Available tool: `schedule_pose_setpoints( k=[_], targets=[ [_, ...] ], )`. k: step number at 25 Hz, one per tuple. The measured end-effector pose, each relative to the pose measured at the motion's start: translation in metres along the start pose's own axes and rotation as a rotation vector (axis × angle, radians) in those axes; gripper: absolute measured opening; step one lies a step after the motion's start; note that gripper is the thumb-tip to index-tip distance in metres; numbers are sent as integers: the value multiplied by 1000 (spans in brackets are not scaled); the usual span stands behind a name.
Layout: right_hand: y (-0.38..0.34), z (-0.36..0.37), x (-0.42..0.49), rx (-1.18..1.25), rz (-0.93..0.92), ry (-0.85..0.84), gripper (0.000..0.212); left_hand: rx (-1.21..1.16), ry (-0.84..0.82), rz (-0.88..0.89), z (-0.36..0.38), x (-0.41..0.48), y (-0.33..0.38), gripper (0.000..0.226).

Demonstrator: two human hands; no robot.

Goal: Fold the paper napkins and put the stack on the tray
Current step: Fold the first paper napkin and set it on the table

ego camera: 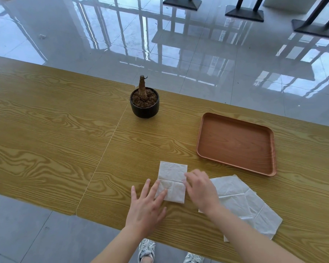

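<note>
- While both hands are down on the wooden table (46,130), the folded napkin (172,173) sits between them, lying flat near the front edge as a narrow white rectangle with a crease running across its middle.
- Left hand (147,204) is open, fingers (158,188) spread and lying flat, with a couple of fingertips resting on the lower left corner of that napkin. Not gripping anything, just pressing down.
- Right hand (200,188) is on the napkin's right edge, palm down and fingers curled a bit over the paper. Honestly can't tell whether it's pinching the edge or just resting on it, since the fingertips are blurry and partly tucked under.
- Just to the right of that hand there's a pile of unfolded napkins (249,205), bigger sheets spread out at an angle, with the right forearm crossing over part of it. Can't count how many sheets.
- Brown tray (235,120) is further back on the right, well apart from the folded napkin, with nothing in it.
- Small black pot (144,109) with soil and a bare stump stands near the far edge, roughly behind the folded napkin.
- Pair of white sneakers (146,250) shows under the near edge of the table, on a grey floor.
</note>
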State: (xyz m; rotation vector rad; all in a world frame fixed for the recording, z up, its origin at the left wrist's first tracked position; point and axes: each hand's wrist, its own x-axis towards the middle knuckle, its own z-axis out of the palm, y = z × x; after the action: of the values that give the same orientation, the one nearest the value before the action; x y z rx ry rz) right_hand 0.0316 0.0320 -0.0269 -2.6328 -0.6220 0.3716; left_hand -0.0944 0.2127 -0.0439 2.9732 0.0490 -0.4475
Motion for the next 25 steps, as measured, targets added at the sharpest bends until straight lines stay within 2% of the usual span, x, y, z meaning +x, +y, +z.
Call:
schedule_pose_setpoints(
  k=[2, 5, 16, 22, 25],
  targets=[
    [3, -7, 26, 39, 88, -12, 30, 6, 12, -1, 2, 0, 0, 52],
    [3, -8, 46, 2, 86, -64, 35, 17, 16, -1, 3, -1, 0, 53],
    [-4, -6, 57, -9, 120, -114, 10, 17, 3, -6, 3, -1, 0, 55],
    [-11, -9, 51, 122, 48, -15, 2, -5, 1, -8, 4, 0, 0, 56],
    [-12, -11, 47, 274, 88, -25, 22, -27, -2, -12, 5, 0, 0, 56]
  ],
)
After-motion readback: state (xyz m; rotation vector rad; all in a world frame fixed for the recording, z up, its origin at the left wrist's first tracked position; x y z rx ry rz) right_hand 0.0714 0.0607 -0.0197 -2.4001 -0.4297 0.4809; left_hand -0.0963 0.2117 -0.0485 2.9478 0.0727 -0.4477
